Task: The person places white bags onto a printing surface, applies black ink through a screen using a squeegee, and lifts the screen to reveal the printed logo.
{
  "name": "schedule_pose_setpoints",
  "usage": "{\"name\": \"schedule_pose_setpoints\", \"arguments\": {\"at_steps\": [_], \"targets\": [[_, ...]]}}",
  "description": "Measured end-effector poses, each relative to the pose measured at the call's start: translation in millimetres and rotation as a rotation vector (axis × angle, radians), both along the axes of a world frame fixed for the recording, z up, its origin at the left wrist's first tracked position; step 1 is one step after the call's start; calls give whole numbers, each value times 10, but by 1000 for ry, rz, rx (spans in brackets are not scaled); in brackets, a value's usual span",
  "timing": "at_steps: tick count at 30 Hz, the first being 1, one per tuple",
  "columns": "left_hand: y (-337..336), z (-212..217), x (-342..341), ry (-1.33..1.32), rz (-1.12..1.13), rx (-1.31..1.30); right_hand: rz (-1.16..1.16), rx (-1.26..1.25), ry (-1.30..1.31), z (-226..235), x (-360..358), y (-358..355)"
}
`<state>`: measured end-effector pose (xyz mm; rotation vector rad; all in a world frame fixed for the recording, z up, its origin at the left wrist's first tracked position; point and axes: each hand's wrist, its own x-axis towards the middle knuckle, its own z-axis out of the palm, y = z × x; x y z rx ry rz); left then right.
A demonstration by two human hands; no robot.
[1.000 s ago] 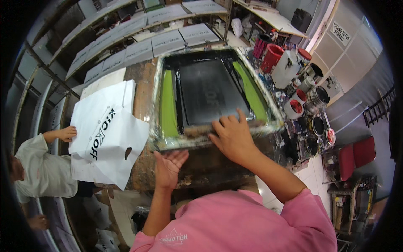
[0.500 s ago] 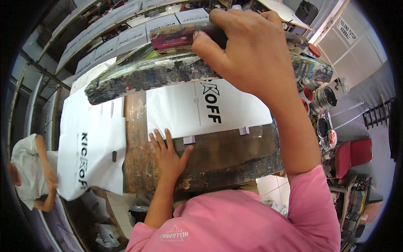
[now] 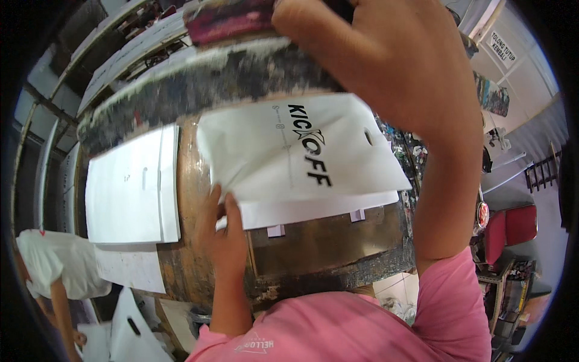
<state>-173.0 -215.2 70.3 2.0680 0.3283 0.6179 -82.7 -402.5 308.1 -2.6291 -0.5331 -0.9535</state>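
At the left edge of a white bag [image 3: 247,151] with black print, my left hand [image 3: 224,241] pinches the near corner between thumb and fingers. That bag is lifted and rippled, and another white sheet [image 3: 283,211] lies under it on the brown board [image 3: 319,241]. Above the far side, my right hand [image 3: 386,72] is closed round a squeegee [image 3: 226,21] with a magenta-stained block; its fingertips are out of view. A paint-crusted screen-printing frame [image 3: 205,81] is raised beneath the squeegee, its long near bar tilted over the bag.
Left of the board lies a stack of blank white bags [image 3: 123,199]. Beyond it a co-worker in a white shirt [image 3: 60,265] bends beside a bag with a handle slot [image 3: 132,326]. Racks [image 3: 129,57] stand at the far left; a red chair [image 3: 512,232] is at right.
The frame has risen toward me with my right hand. My left hand, flat before, now pinches the bag, which is lifted and shifted. The printed bag on the left stack has gone toward the co-worker.
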Motion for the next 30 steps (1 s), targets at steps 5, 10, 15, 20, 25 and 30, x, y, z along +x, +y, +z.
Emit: {"name": "schedule_pose_setpoints", "arguments": {"at_steps": [5, 10, 15, 20, 25, 30], "targets": [[729, -168, -198, -156, 107, -305, 155, -13, -184, -120, -54, -224], [2028, -216, -394, -130, 257, -192, 167, -1, -219, -289, -33, -248], [3702, -404, -433, -78, 255, -327, 96, -49, -144, -393, -146, -224], [5007, -557, -156, 100, 212, -166, 11, -57, -189, -495, -239, -199], [5899, -538, 22, 266, 394, 345, 19, -63, -196, -518, -285, -246], [3169, 179, 432, -38, -212, 190, 29, -37, -142, -618, -403, -257]]}}
